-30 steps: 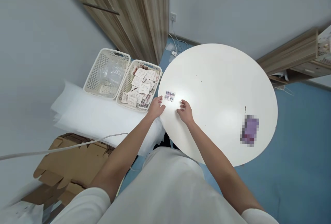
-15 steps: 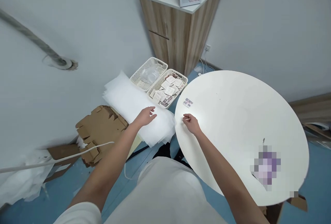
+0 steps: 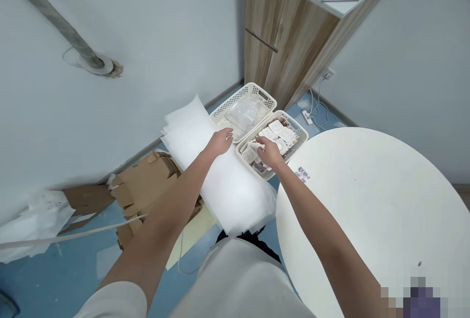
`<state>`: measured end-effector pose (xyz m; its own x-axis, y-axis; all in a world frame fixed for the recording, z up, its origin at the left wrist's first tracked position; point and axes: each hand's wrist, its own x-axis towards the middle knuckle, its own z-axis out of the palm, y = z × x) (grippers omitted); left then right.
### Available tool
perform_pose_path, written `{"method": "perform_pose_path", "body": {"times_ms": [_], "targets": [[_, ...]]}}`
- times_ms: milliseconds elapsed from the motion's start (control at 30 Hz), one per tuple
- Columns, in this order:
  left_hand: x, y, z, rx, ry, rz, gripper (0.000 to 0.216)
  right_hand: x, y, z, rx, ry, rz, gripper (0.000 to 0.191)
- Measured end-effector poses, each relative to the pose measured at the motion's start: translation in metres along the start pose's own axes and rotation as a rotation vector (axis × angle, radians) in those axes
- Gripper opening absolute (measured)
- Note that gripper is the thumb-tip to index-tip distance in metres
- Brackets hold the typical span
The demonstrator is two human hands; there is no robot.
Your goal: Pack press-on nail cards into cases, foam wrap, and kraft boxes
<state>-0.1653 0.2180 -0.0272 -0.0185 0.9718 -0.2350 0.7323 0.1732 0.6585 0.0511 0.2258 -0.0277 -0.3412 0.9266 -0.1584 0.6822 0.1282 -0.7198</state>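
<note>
My left hand (image 3: 220, 142) hovers by the near rim of a white perforated basket (image 3: 216, 112) that holds clear plastic bags (image 3: 245, 112). Its fingers are loosely bent and apart, with nothing in them. Over a second white basket (image 3: 303, 134), my right hand (image 3: 270, 153) reaches in among small white printed cards (image 3: 287, 136). Thumb and forefinger stand apart, with white card surface showing between them; a firm grip does not show. Under my left hand and forearm lies a stack of white foam sheets (image 3: 235, 191). One small patterned card (image 3: 302, 174) rests at the table's edge, close to my right forearm.
The round white table (image 3: 367, 200) fills the right side. Flattened brown cardboard boxes (image 3: 147, 181) lie left of the foam sheets. A wood-grain cabinet (image 3: 290, 34) stands behind the baskets, with a power strip (image 3: 307, 116) on the floor beside it. A white cord (image 3: 91, 231) crosses at left.
My right hand has gone from over the table edge to the cards in the right basket. My left hand has moved forward towards the left basket's rim. The view has shifted left.
</note>
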Motion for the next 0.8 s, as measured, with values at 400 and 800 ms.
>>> {"method": "perform_pose_path", "body": {"times_ms": [400,800], "targets": [[0.076,0.001,0.047,0.119,-0.164,-0.007,0.058,0.079,-0.011,0.023,-0.337,-0.173,-0.014,0.073],[0.066,-0.002,0.019,-0.171,0.202,0.072,0.033,0.085,-0.011,0.016,0.067,0.015,-0.070,0.070]]}}
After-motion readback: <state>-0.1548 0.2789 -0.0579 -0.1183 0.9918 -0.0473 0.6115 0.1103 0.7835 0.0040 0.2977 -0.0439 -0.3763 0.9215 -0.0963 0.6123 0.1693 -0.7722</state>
